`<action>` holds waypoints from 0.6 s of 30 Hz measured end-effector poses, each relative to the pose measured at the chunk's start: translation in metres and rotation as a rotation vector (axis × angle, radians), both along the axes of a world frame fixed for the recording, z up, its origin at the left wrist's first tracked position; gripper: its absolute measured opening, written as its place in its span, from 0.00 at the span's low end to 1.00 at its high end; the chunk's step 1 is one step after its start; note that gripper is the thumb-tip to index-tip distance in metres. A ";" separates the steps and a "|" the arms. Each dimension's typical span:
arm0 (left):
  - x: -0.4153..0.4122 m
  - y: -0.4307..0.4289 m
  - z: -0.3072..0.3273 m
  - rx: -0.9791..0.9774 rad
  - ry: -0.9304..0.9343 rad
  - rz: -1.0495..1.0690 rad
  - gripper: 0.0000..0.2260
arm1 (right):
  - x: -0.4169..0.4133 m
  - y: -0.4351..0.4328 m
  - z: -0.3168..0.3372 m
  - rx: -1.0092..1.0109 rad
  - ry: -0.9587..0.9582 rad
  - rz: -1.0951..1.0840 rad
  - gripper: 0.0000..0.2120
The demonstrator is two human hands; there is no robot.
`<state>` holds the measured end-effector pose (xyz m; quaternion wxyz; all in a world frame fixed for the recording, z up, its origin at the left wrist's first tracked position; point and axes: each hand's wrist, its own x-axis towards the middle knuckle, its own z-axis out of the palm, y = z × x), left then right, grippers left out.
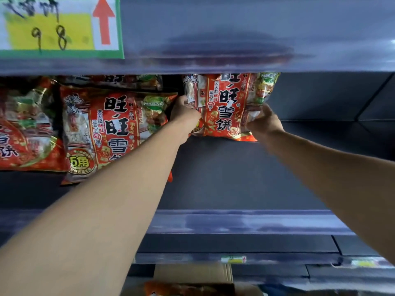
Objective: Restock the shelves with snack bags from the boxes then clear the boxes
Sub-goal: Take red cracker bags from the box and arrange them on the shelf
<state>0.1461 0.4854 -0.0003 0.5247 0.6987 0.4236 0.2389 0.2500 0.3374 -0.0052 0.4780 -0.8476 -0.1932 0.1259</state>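
Hands (185, 112) (265, 123) on snack bag (224, 103) beside stocked bags (111, 127)

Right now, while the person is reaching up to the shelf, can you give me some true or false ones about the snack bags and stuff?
1. The left grip and the right grip both hold one red snack bag. True.
2. The red arrow on the price sign points down. False: it points up.
3. More red bags lie on the shelf to the left of the held one. True.
4. The cardboard box sits on the shelf beside the held bag. False: it is far below, at the bottom of the view.
5. The shelf to the right of the held bag is packed with bags. False: only bare dark shelf shows there.
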 end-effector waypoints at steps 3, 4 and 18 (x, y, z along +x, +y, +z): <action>-0.002 -0.007 0.001 -0.046 0.020 -0.018 0.30 | -0.003 -0.009 -0.002 -0.013 0.004 0.027 0.17; -0.003 -0.012 0.002 -0.058 0.034 -0.001 0.32 | -0.005 -0.013 -0.003 -0.014 0.003 0.025 0.14; -0.024 -0.247 0.005 0.001 0.075 -0.383 0.13 | -0.041 -0.230 0.007 -0.157 -0.092 0.020 0.14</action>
